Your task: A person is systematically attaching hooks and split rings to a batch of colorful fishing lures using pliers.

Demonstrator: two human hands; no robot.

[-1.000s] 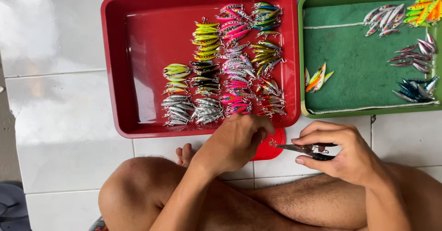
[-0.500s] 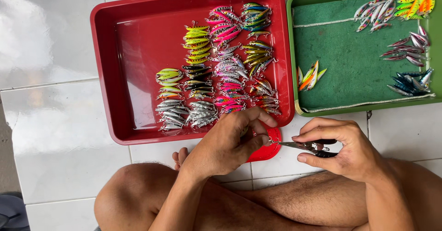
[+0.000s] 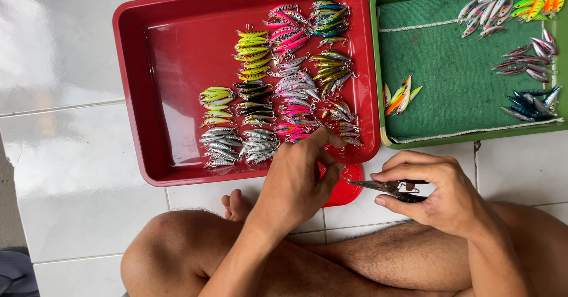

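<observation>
White tiles (image 3: 71, 155) — red tray (image 3: 148, 96) beside hands (image 3: 302, 178)

The deep red plastic tray (image 3: 148, 90) looks smooth and shiny. The small painted fishing lures (image 3: 278, 90) in it are glossy. The green cloth mat (image 3: 455, 90) looks soft and fuzzy. The thin metal pliers (image 3: 384, 187) gleam. The white floor tiles (image 3: 59, 125) shine.

Red tray (image 3: 148, 96); green tray (image 3: 378, 66), green mat (image 3: 449, 78); lures (image 3: 278, 96) yellow, pink, silver; white tiles (image 3: 59, 66).
</observation>
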